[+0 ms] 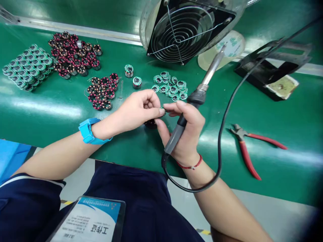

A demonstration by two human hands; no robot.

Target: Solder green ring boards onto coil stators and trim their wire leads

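Head view, from the left: a stacked block of green-topped parts (27, 69), a heap of red and copper coils (73, 53) and a smaller cluster (102, 90) lie on the green bench (60, 117). The left hand (133, 111) pinches a small green disc (163, 111) between thumb and fingers, in front of two disc-topped coils (137, 82). Just below the fingers sits a dark coil (150, 124), partly hidden; whether the disc touches it, I cannot tell. The right hand (188, 126) is partly closed round the soldering iron (199, 95), its fingertips near the disc's right edge. For this fine fingerwork, I would hold the disc lightly by its rim, level and square to the coil, leave any wire ends unbent, and point the iron's tip up and away from the skin, as it points now, with the cord (223, 127) slack. As for writing, the badge (98, 218) carries large characters, upside down, reading 工作证 (work pass); its smaller lines are too fine to read. Right of the fan (179, 37), the tape roll (230, 45) has green print, illegible. The red-handled pliers (242, 134) show no readable brand.
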